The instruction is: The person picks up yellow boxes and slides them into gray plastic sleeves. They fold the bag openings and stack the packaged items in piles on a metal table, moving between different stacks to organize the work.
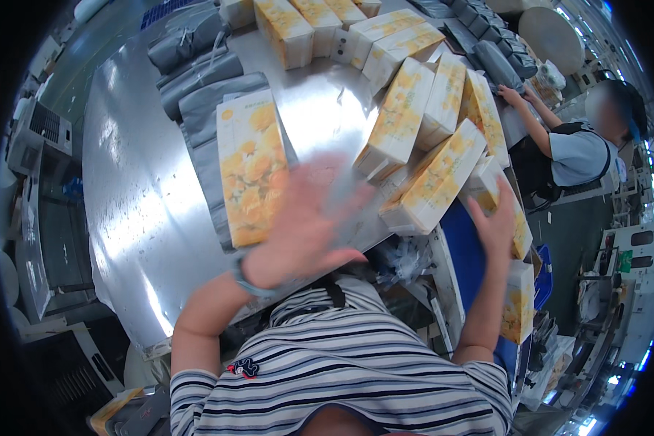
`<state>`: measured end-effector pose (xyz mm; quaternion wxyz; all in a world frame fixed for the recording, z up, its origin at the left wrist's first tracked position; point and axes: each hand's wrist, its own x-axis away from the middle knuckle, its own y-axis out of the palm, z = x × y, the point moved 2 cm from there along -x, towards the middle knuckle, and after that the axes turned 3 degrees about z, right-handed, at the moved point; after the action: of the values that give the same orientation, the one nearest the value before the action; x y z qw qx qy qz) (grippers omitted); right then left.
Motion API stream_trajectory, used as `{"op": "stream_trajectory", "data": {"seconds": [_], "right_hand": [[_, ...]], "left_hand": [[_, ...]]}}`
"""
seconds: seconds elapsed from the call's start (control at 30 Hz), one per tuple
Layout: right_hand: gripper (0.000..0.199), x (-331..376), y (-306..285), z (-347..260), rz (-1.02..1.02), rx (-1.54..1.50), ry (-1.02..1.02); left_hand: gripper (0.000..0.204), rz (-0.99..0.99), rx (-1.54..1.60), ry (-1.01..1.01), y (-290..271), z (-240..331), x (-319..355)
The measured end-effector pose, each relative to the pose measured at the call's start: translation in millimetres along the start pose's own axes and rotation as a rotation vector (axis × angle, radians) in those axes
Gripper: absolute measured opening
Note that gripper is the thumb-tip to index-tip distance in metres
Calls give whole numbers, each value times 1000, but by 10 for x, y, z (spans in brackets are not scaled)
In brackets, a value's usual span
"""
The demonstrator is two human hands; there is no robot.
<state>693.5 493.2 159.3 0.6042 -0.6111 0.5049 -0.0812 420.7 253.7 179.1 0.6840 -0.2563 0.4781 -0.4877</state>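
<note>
My left hand [312,211], blurred by motion, has its fingers spread and holds nothing. It is beside a white carton with yellow flowers [253,171], which lies flat on a row of grey plastic bags [203,138]; the hand overlaps its lower right edge. At the right, my right hand [493,221] grips a similar flowered carton [521,231], thumb to the left and fingers over its top. Part of that carton is hidden behind the hand. Leaning against each other between my hands are several more such cartons [436,178].
A shiny metal table [134,196] bears all this. More flowered cartons [287,33] stand at its far side. Below my right hand is a blue surface [458,236] with another carton [517,305]. To the right, a person [574,152] handles a grey parcel [498,62] near stacked grey parcels.
</note>
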Motion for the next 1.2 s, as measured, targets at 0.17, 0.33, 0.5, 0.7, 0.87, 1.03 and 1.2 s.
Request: {"op": "stream_trajectory", "data": {"seconds": [0.17,0.33,0.5,0.7,0.87,1.03,1.2], "right_hand": [[113,-138,-42,1565,-540,373,269],[92,-534,406,831,-551,364,428],[69,-447,1342,1177,-231,-497,742],[62,-1214,1814,1320,-313,-901,895],[68,-960,1698,527,-558,-781,684],[67,-1414,1899,722,-405,-929,753],[66,-2495,2796,1836,-196,-651,627]], "left_hand": [[85,-62,-104,348,1123,306,-1065],[79,-59,-222,113,1594,-176,-1784],[96,-182,-207,-363,1087,-1222,-2212],[101,-239,261,-369,1299,-1356,-1768],[101,-178,437,-299,1019,-1329,-967],[96,-23,700,-412,1008,-1688,-1437],[90,-158,732,-381,1187,-2104,-2080]]}}
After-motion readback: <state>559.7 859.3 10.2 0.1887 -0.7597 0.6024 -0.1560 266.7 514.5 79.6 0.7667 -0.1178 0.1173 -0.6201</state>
